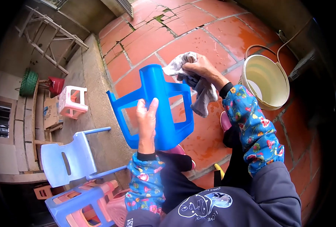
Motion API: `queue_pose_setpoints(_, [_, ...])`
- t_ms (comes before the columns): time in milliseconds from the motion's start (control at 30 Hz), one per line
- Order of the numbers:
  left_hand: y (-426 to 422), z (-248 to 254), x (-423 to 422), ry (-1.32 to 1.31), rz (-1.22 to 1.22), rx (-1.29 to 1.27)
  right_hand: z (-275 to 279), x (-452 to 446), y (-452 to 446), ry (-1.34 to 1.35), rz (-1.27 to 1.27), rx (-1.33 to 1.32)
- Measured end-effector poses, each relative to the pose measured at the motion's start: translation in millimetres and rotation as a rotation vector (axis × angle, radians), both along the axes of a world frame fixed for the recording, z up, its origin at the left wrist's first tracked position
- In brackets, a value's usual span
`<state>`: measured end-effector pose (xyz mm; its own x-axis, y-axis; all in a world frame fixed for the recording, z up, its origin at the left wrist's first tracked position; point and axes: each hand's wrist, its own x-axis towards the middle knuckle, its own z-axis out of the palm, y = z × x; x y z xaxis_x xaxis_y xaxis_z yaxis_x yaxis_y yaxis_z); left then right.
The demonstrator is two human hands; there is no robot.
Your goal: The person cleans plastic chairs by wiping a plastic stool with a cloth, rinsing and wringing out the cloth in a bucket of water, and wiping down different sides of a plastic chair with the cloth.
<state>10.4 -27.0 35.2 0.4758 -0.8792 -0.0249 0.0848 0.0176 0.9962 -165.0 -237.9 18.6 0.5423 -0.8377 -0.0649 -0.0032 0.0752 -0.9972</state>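
Your dark printed sweatshirt [198, 206] lies nearest the camera, and past it spreads the red tiled floor [222, 43], damp in patches, with a concrete ledge [94, 68] along its left edge. Over the tiles, toward that edge and in front of your knees, is the blue plastic stool [162, 121], tipped with one broad leg panel facing you. Expect it to be light and stiff, and probably slick wherever it is wet; the thin frame around its side openings may flex a little, so a leg edge or the bar beside an opening should give the surest hold. Beyond the tiles' left edge is a pale blue chair [54, 162], and near their right edge stands a cream bucket [272, 77]. Your right hand [202, 68] has its fingers closed on a grey cloth [204, 96], soft and limp, hanging just beside the stool. Your left hand [147, 123] rests thumb and finger, slightly parted, against the leg panel; the remaining fingers are hidden, so you cannot tell whether they grip it.
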Motion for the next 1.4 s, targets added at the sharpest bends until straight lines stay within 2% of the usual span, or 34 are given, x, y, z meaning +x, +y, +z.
queue_pose_setpoints(67, [-0.8,-0.1,-6.3,0.035,-0.042,-0.011,6.7,-6.3,-10.0,0.022,-0.111,-0.167])
queue_pose_setpoints(100, [-1.0,1.2,-8.1,0.039,-0.063,0.005,20.6,-12.5,-5.6,-0.060,-0.060,-0.176])
queue_pose_setpoints(200, [-2.5,-0.6,-16.4,0.060,-0.086,0.049,33.5,-10.8,6.4,-0.081,-0.035,-0.348])
queue_pose_setpoints(233, [-3.9,-1.8,-19.3,0.070,-0.085,0.060,42.3,-9.6,18.3,-0.007,-0.023,-0.402])
queue_pose_setpoints(267, [-5.0,-4.0,-21.2,0.012,-0.088,0.089,43.0,-5.6,25.8,0.033,0.011,-0.404])
queue_pose_setpoints(367, [-9.0,-12.3,-29.5,-0.149,-0.095,0.137,37.0,-3.0,27.7,0.269,-0.094,-0.633])
queue_pose_setpoints(433, [-11.3,-18.6,-31.4,-0.363,-0.070,0.140,36.6,-4.5,25.4,0.372,-0.119,-0.790])
queue_pose_setpoints(567, [-18.3,-41.1,-35.7,-0.716,0.029,0.169,37.7,-6.9,32.3,0.437,-0.149,-1.037])
queue_pose_setpoints(700, [-22.0,-27.3,-59.3,-0.752,-0.024,0.291,45.2,0.5,45.3,0.657,-0.073,-1.006])
queue_pose_setpoints(833, [-23.1,-25.9,-67.9,-0.840,-0.027,0.315,31.0,-1.5,37.3,0.773,-0.093,-0.796])
queue_pose_setpoints(933, [-19.6,-31.0,-67.4,-0.895,-0.026,0.285,22.3,-3.2,30.8,0.804,-0.065,-0.595])
queue_pose_setpoints(1000, [-19.3,-29.8,-66.5,-0.937,-0.024,0.271,19.5,-4.5,27.2,0.704,-0.038,-0.477])
queue_pose_setpoints(1067, [-19.7,-25.6,-65.0,-0.905,-0.029,0.267,25.0,-4.9,27.6,0.621,-0.018,-0.390])
queue_pose_setpoints(1167, [-19.9,-27.2,-56.2,-0.860,-0.026,0.255,16.8,-7.6,25.0,0.651,-0.082,-0.500])
queue_pose_setpoints(1233, [-20.7,-32.6,-50.4,-0.816,0.006,0.242,15.4,-19.1,14.2,0.649,-0.150,-0.474])
queue_pose_setpoints(1267, [-23.7,-29.4,-40.8,-0.634,-0.004,0.207,14.8,-28.3,5.1,0.648,-0.182,-0.460])
queue_pose_setpoints(1333, [-24.5,-8.4,-33.1,-0.465,-0.001,0.224,22.4,-50.5,-17.1,0.352,-0.306,-0.242])
queue_pose_setpoints(1400, [-25.8,-18.8,-26.0,-0.533,0.019,0.290,31.8,-59.0,-33.9,0.045,-0.333,-0.169])
